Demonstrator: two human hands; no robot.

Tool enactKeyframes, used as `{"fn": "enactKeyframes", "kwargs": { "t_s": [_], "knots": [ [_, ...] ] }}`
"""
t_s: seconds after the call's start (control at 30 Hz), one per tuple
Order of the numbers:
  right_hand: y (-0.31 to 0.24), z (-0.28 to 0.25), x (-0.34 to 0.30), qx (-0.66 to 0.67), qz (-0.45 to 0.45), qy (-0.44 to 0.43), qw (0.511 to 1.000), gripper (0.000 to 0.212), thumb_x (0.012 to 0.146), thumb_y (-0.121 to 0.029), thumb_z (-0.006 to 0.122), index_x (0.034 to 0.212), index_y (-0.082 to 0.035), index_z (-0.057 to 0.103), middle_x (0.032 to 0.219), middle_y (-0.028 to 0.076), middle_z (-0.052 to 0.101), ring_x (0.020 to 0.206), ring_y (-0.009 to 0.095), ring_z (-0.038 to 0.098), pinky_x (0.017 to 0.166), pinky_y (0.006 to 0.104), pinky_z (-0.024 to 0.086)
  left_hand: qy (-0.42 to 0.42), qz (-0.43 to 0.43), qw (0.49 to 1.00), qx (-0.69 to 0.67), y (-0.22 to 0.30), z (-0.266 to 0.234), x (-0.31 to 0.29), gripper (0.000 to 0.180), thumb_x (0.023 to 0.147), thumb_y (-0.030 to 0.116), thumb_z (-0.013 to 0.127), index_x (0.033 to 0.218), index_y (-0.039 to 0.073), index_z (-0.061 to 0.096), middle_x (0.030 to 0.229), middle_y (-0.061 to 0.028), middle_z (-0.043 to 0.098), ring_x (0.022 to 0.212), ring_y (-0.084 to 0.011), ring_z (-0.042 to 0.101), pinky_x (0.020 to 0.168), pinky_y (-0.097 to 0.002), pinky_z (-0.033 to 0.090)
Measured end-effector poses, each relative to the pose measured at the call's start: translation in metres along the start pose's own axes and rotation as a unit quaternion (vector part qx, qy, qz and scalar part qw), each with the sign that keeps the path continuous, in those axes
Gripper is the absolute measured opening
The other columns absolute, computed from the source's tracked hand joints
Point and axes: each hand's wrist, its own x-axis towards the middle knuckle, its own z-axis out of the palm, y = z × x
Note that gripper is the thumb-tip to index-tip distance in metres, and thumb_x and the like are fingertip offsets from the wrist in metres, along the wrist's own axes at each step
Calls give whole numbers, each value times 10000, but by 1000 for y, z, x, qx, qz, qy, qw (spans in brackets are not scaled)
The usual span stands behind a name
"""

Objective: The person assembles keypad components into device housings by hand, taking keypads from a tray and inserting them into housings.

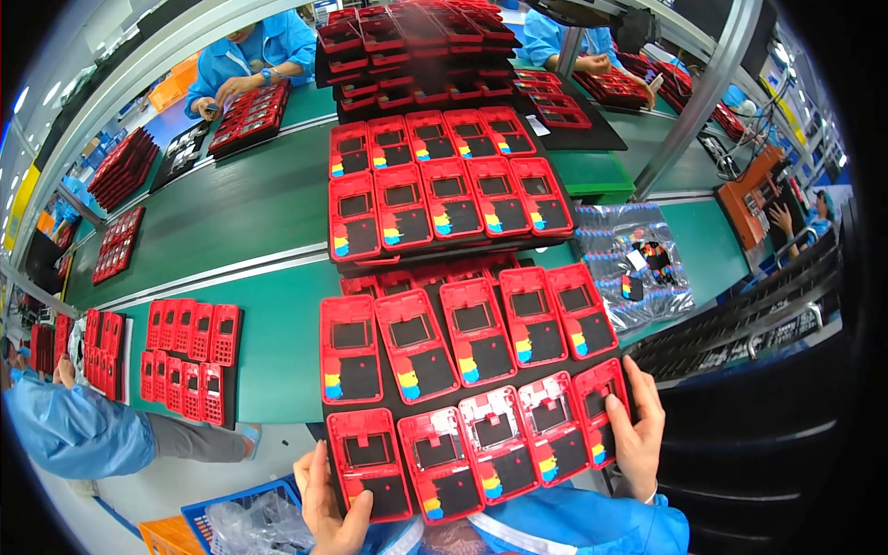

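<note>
Both my hands grip a black tray (391,409) close to my body. It carries two rows of red plastic handset housings (481,324), each with a rectangular window, a black lower panel and mostly yellow, blue and red patches. My left hand (335,507) is closed round the near left corner, its thumb over a housing there. My right hand (638,430) clasps the right edge, with its thumb on the end housing (595,407). Just beyond, a stack of similar trays (449,199) stands on the green bench, its lower layers partly hidden by the held tray.
A clear plastic bag (638,250) of small colourful parts lies right of the stack. Red keypad housings (194,342) sit at left. Taller tray stacks (421,46) rise behind. A metal post (703,92) slants at right. A blue basket (245,518) stands below; co-workers in blue surround the line.
</note>
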Motion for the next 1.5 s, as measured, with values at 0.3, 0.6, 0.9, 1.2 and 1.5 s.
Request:
{"fn": "enactKeyframes", "kwargs": {
  "t_s": [0.3, 0.6, 0.9, 1.2, 1.5],
  "knots": [
    [-23, -5, 74, 65, -100, 34, 992, 507, 988, -23, 618, 1469, 82, 500, 1384, 152, 580, 1305, 224, 553, 1124, 347, 403, -11, 95, 992, -85, 25, 10, 85, 763, 904, -24, 608, 1588, -105, 280, 1451, -157, 375, 1389, -281, 453, 1171, -400, 352],
    [9, 67, 256, 81, -159, 31, 983, 576, 982, -196, 715, 1490, -15, 513, 1261, 184, 660, 1132, 199, 624, 971, 345, 506, 3, 154, 981, -122, -3, 40, 257, 617, 999, -10, 560, 1582, -44, 360, 1503, -151, 448, 1409, -224, 471, 1175, -338, 363],
    [29, 112, 305, -138, -184, 111, 967, 571, 946, -366, 704, 1398, -32, 602, 1194, 224, 701, 1142, 412, 611, 987, 495, 492, 18, 138, 988, -68, -74, 46, 315, 597, 1072, 163, 521, 1598, -44, 327, 1621, -167, 390, 1479, -246, 404, 1205, -349, 320],
    [61, 54, 281, 98, -107, 40, 989, 489, 1046, -290, 635, 1433, 1, 567, 1298, 143, 686, 1148, 177, 659, 953, 317, 514, 31, 63, 979, -191, -82, 35, 282, 712, 1110, 421, 454, 1621, -35, 259, 1680, -194, 297, 1566, -274, 272, 1269, -413, 219],
    [215, -103, 274, -362, -95, 37, 927, 199, 861, -61, 679, 1028, -45, 787, 927, 208, 762, 834, 341, 762, 760, 420, 594, 73, 61, 986, -140, -120, 26, 152, 504, 1098, 128, 465, 1559, -50, 368, 1616, -205, 397, 1491, -322, 407, 1228, -488, 351]
  ]
}}
